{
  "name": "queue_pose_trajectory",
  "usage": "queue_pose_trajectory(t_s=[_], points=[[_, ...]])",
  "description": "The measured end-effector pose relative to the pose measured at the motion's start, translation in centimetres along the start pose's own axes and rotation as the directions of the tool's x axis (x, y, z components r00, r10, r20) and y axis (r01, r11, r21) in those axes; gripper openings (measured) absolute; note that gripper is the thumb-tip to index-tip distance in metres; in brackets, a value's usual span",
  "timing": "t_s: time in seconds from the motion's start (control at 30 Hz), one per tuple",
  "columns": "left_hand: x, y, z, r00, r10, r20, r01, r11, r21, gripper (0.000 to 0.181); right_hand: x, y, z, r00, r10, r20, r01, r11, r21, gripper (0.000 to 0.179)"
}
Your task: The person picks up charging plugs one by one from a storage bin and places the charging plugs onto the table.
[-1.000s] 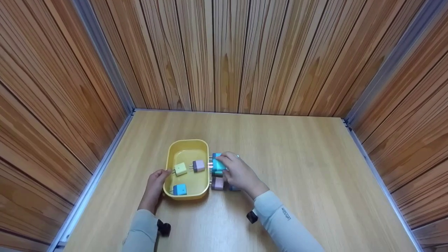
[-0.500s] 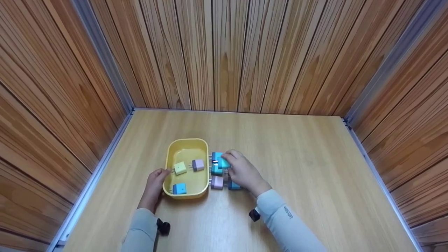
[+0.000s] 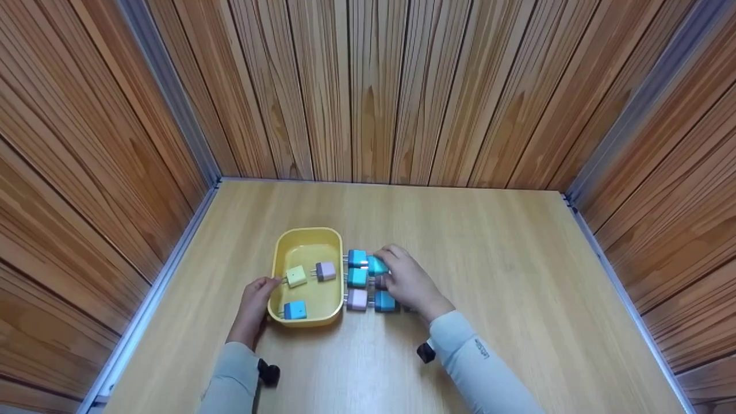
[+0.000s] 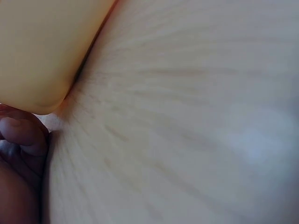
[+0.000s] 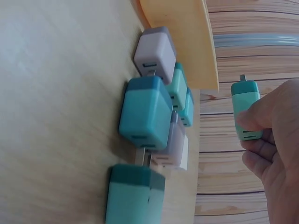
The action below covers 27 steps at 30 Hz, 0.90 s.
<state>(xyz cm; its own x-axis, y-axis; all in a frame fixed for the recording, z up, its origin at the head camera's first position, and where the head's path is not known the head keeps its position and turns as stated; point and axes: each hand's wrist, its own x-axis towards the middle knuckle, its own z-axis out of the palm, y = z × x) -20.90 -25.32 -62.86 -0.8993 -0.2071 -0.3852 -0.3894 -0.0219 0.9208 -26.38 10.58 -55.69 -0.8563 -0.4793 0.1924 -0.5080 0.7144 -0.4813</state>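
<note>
Right hand pinches green charger, thumb and fingers closed on it, off table, lower centre of head view. Step in hand: looks like handling single charger; next move calls for steady pinch, clear of clustered chargers. Left hand, lower left, grips yellow tray by rim.

Head view high, wrist views close

Dark lettering on the right sleeve is too small to read.
</note>
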Motion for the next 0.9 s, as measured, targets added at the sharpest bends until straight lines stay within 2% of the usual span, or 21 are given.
queue_pose_trajectory(t_s=[0.13,0.6,0.9], points=[[0.4,-0.7,0.1,1.000,0.012,-0.014,-0.011,1.000,0.012,0.042,-0.4,0.6,-0.2,0.999,0.039,-0.002,-0.039,0.999,-0.010,0.050],[0.5,-0.5,0.1,1.000,-0.003,-0.019,0.003,1.000,-0.006,0.042,-1.0,2.0,-0.9,0.986,0.168,0.024,-0.169,0.985,0.035,0.053],[0.6,-0.5,0.1,0.999,0.036,-0.036,-0.036,0.999,-0.007,0.039,-1.6,3.0,-0.9,0.975,0.222,0.024,-0.224,0.972,0.067,0.052]])
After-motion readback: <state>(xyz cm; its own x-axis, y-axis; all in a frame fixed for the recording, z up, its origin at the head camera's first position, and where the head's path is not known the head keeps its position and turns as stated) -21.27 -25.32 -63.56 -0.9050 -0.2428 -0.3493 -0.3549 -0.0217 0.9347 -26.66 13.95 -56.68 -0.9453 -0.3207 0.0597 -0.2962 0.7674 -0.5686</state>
